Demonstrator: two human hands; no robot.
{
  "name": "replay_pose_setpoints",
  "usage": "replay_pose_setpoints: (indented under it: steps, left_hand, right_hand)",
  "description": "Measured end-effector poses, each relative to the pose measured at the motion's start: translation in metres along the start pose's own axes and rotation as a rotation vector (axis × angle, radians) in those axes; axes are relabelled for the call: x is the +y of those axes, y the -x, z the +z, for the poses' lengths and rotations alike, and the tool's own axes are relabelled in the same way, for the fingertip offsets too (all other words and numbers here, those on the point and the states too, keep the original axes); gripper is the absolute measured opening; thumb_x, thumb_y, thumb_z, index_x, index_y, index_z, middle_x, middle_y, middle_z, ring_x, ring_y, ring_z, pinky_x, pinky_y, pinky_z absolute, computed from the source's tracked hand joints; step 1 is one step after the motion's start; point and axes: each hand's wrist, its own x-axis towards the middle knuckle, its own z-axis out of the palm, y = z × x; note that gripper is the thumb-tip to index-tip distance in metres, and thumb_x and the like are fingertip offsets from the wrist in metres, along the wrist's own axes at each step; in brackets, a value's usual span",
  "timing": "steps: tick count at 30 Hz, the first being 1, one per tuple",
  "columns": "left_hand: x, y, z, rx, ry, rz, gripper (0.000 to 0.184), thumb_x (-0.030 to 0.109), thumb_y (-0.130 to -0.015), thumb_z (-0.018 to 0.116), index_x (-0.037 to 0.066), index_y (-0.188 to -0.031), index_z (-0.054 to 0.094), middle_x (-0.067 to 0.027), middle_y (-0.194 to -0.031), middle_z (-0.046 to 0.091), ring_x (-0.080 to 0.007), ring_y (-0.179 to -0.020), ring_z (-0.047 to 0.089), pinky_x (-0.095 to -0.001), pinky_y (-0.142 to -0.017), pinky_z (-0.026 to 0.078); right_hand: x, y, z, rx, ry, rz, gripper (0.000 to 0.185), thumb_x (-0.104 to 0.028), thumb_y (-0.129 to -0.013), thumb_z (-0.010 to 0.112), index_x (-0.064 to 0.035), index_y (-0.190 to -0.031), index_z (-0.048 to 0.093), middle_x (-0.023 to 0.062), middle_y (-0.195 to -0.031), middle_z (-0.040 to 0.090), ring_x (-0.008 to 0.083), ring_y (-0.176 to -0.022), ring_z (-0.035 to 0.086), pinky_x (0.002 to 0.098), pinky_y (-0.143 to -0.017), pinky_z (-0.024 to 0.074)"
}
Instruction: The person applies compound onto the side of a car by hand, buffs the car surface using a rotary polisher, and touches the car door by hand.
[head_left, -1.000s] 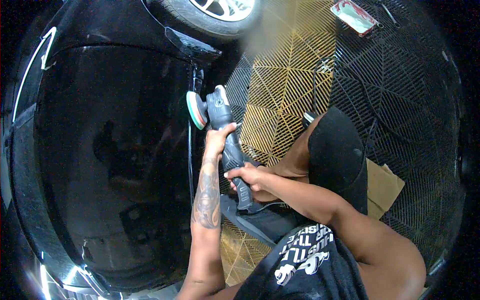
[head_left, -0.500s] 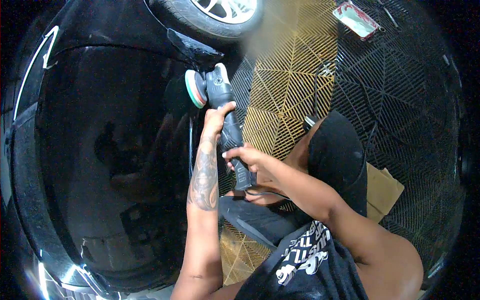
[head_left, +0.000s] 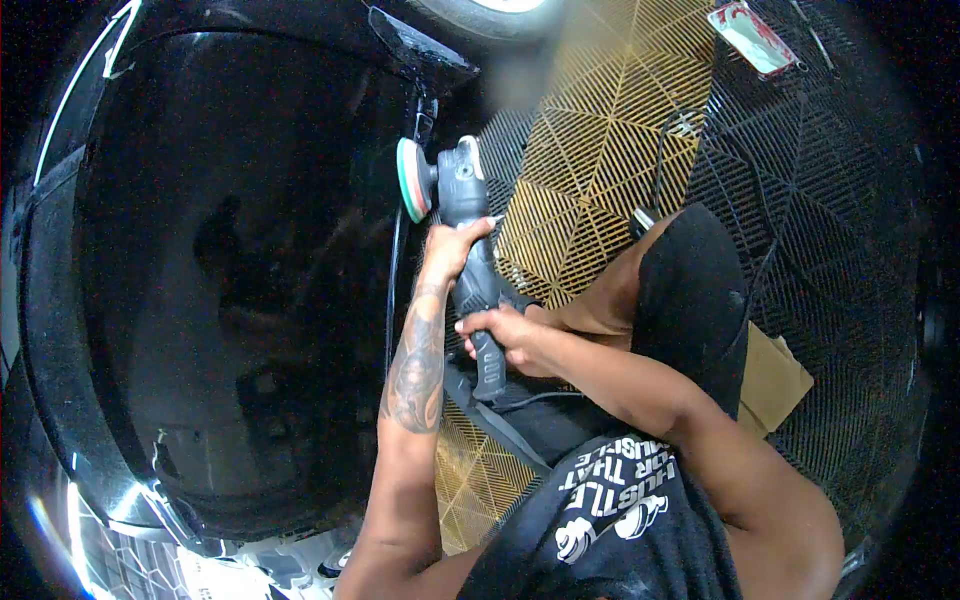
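A dark grey power polisher (head_left: 476,270) is held in both hands beside a glossy black car panel (head_left: 240,270). My left hand (head_left: 450,250), on the tattooed arm, wraps round the tool's body just below its head. Further down, my right hand (head_left: 505,335) grips the handle. The round pad (head_left: 411,180), with white, green and red layers, faces the panel's lower edge. Whether the pad touches the paint, I cannot tell.
A wheel (head_left: 490,15) and a dark flap (head_left: 420,45) are at the top. Slatted yellow and black floor tiles (head_left: 570,190) lie to the right, with a red-and-white tray (head_left: 752,38), a cable and a cardboard piece (head_left: 775,380).
The polisher first rose toward the wheel, then moved back down along the panel edge, both hands still on it. The view has shifted, so the car, tray and floor appear displaced.
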Motion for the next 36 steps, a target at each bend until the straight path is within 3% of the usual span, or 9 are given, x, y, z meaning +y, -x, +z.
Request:
replay_pose_setpoints:
  steps: [3, 4, 11, 15, 23, 28, 31, 33, 36]
  left_hand:
    - [-0.013, 0.045, -0.004, -0.061, 0.155, 0.021, 0.035, 0.027, -0.079, 0.081, -0.001, -0.098, 0.073, -0.0070, -0.088, 0.073, -0.0165, -0.070, 0.067, -0.0325, -0.068, 0.053]
    - [-0.031, 0.045, -0.002, -0.071, 0.242, 0.115, 0.034, 0.025, -0.081, 0.080, 0.001, -0.102, 0.072, -0.0059, -0.092, 0.072, -0.0160, -0.075, 0.067, -0.0327, -0.071, 0.054]
    - [-0.019, 0.052, -0.005, -0.079, 0.215, 0.083, 0.034, 0.018, -0.078, 0.080, 0.001, -0.106, 0.068, -0.0054, -0.091, 0.071, -0.0151, -0.074, 0.066, -0.0324, -0.067, 0.053]
    - [-0.001, 0.018, 0.002, -0.031, 0.188, 0.054, 0.034, 0.029, -0.076, 0.083, -0.002, -0.087, 0.073, -0.0076, -0.074, 0.069, -0.0161, -0.056, 0.063, -0.0347, -0.055, 0.051]
    - [0.048, -0.045, 0.007, -0.016, 0.074, 0.091, 0.051, 0.038, -0.072, 0.084, -0.010, -0.088, 0.073, -0.0107, -0.077, 0.071, -0.0178, -0.062, 0.066, -0.0349, -0.060, 0.052]
    - [0.075, -0.072, 0.013, 0.006, -0.039, 0.120, 0.051, 0.042, -0.073, 0.083, -0.005, -0.088, 0.073, -0.0087, -0.075, 0.070, -0.0180, -0.058, 0.063, -0.0343, -0.058, 0.049]
    - [0.066, -0.078, 0.013, 0.004, -0.002, 0.101, 0.050, 0.041, -0.073, 0.083, -0.005, -0.088, 0.073, -0.0087, -0.075, 0.070, -0.0181, -0.058, 0.064, -0.0345, -0.058, 0.049]
    - [0.055, -0.070, 0.009, 0.027, -0.074, 0.069, 0.061, 0.044, -0.068, 0.085, -0.011, -0.091, 0.073, -0.0168, -0.085, 0.074, -0.0218, -0.072, 0.071, -0.0370, -0.069, 0.054]
    - [0.023, -0.045, 0.004, 0.035, -0.081, 0.009, 0.062, 0.045, -0.066, 0.085, -0.010, -0.093, 0.073, -0.0189, -0.089, 0.074, -0.0244, -0.075, 0.072, -0.0379, -0.072, 0.054]
  right_hand:
    - [0.029, 0.020, 0.007, -0.031, 0.011, 0.045, 0.014, -0.010, -0.081, 0.075, -0.0034, -0.081, 0.062, 0.0081, -0.070, 0.063, 0.0194, -0.057, 0.061, 0.0346, -0.055, 0.0534]
    - [0.040, 0.021, 0.006, -0.045, 0.004, 0.057, 0.014, -0.010, -0.081, 0.074, -0.0034, -0.081, 0.062, 0.0078, -0.070, 0.063, 0.0190, -0.057, 0.061, 0.0345, -0.054, 0.0530]
    - [0.038, 0.026, 0.008, -0.038, 0.039, 0.001, 0.012, -0.006, -0.081, 0.073, -0.0028, -0.085, 0.062, 0.0079, -0.072, 0.063, 0.0190, -0.058, 0.061, 0.0343, -0.055, 0.0525]
    - [0.010, 0.008, 0.001, 0.014, 0.018, -0.057, 0.014, -0.007, -0.078, 0.074, -0.0021, -0.087, 0.064, 0.0091, -0.070, 0.064, 0.0207, -0.056, 0.061, 0.0356, -0.054, 0.0530]
    - [-0.058, -0.026, -0.013, -0.042, 0.041, -0.107, 0.012, -0.008, -0.080, 0.072, -0.0015, -0.086, 0.063, 0.0092, -0.070, 0.063, 0.0206, -0.057, 0.062, 0.0349, -0.056, 0.0548]
    - [-0.096, -0.034, -0.023, -0.069, 0.085, -0.100, 0.012, -0.012, -0.081, 0.072, -0.0038, -0.083, 0.063, 0.0079, -0.068, 0.063, 0.0184, -0.057, 0.061, 0.0327, -0.058, 0.0545]
    - [-0.092, -0.034, -0.021, -0.060, 0.066, -0.063, 0.012, -0.014, -0.083, 0.071, -0.0041, -0.083, 0.063, 0.0078, -0.068, 0.063, 0.0185, -0.057, 0.061, 0.0322, -0.059, 0.0543]
    - [-0.078, -0.031, -0.014, -0.097, 0.056, -0.041, 0.013, -0.013, -0.083, 0.072, -0.0043, -0.085, 0.063, 0.0074, -0.069, 0.063, 0.0180, -0.057, 0.061, 0.0317, -0.060, 0.0542]
    - [-0.039, -0.014, -0.010, -0.117, -0.012, -0.053, 0.018, -0.017, -0.084, 0.076, -0.0053, -0.089, 0.063, 0.0068, -0.073, 0.064, 0.0178, -0.060, 0.063, 0.0317, -0.056, 0.0549]
